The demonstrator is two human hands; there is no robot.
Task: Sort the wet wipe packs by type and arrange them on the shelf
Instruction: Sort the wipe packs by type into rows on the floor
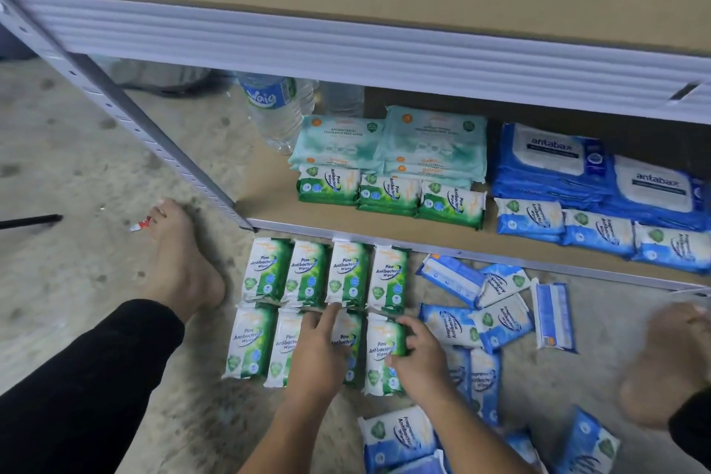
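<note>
Clamped on one green pack (381, 344) is the right grip (419, 356), a bare hand. Its fingers curl round the pack's right edge and its thumb presses on the front. That pack lies on the floor (77, 150), last on the right in the near row. The left grip (317, 352) is apart. Its fingers lie flat and straight on top of the packs next to that one, and one fingertip reaches the gap between the two rows.

Eight green floor packs (269, 269) lie in two rows of four, side by side, just in front of the shelf (265, 200). To their right, small blue floor packs (504, 323) lie in a messy heap, some tilted and some on top of others.

On the low shelf, three green stacks (388, 194) sit in a row at the front. Pale packs (431, 138) sit in two piles right behind them. Further right are big blue packs (558, 158), with a blue shelf row (600, 233) in front of them. A water bottle (275, 108) stands just left of the pale packs.

A bare left foot (181, 254) and a bare right foot (661, 362) rest on the floor, one on each side of the packs.
</note>
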